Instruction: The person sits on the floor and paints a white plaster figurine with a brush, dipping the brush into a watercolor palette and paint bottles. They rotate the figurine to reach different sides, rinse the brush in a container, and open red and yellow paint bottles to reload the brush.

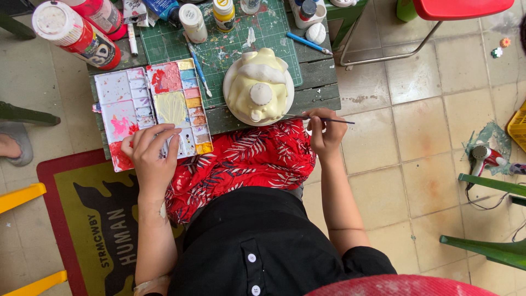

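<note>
My left hand (150, 153) grips the near edge of a white paint palette (150, 107) smeared with red, pink, yellow and blue. My right hand (326, 131) pinches a thin paintbrush (315, 117), its tip touching the lower right side of a pale yellow plaster figurine (258, 82). The figurine stands on a round white plate (230, 96) on a green cutting mat (230, 46) over a low wooden table (320, 82). A red patterned cloth (246, 159) covers my lap.
Paint bottles (74, 33) and small jars (193, 22) crowd the table's far side, with a blue-handled brush (200, 74) and blue pen (307, 43). A red chair (455, 8) stands at right, a hair dryer (485, 158) on the tiled floor, green legs (487, 249) nearby.
</note>
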Motion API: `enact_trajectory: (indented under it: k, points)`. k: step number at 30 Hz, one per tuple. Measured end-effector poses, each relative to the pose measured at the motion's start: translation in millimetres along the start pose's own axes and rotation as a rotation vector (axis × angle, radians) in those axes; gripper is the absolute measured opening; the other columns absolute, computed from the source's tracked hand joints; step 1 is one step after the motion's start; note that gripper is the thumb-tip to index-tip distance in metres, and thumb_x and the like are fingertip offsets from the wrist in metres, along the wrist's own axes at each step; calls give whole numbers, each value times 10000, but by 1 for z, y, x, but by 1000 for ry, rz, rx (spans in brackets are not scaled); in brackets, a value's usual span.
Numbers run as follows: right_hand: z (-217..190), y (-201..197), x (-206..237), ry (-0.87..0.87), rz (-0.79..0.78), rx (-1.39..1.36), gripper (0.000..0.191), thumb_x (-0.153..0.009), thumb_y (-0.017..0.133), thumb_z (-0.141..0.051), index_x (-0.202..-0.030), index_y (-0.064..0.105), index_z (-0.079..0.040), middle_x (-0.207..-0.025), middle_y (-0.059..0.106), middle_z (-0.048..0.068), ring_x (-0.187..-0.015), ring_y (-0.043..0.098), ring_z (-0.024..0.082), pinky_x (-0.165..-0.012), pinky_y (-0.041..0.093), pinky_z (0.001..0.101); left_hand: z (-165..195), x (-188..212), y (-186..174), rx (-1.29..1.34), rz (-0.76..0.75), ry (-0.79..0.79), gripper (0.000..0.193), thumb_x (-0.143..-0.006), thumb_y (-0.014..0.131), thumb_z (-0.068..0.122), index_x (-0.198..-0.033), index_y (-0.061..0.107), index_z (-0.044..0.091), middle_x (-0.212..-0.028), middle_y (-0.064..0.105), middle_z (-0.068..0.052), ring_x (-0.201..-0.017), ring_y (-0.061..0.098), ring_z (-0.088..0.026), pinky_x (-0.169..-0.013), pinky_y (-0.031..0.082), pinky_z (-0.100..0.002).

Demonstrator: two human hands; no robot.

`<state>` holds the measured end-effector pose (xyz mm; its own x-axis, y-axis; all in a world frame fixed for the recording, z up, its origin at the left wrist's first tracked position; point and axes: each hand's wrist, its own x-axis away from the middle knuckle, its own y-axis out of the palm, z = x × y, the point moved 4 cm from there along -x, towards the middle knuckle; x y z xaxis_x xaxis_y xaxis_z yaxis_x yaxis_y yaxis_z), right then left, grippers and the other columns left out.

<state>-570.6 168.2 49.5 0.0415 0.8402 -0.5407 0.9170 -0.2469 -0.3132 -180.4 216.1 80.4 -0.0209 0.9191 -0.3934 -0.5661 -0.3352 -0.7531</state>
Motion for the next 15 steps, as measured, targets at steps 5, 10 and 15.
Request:
enact_trajectory:
  k: [5,10,15]
  points:
    - [14,3,11,-11,-42,53,81,-1020,554,34,-1005,633,25,-925,737,155,-615,645,138,-546,483,262,0,0,0,5,-5,-8,62,-1005,770,149,-1065,784,159,-1155,721,35,-1090,620,-180,-1095,292,-371]
    - [32,-4,11,54,29,-115,105,-1104,463,-26,-1075,550,26,-968,707,160,-640,638,130,-588,500,266,0,-1,0,5,-5,-4,65,-1003,773,151,-1067,784,155,-1156,722,36,-1095,621,-180,-1103,290,-374]
    - [40,1,11,88,1,-87,115,-1110,475,-46,-1074,544,38,-950,712,170,-632,641,137,-592,504,269,0,1,2,10,-3,-3,60,-1007,772,154,-1066,783,157,-1165,724,37,-1108,623,-179,-1104,290,-375]
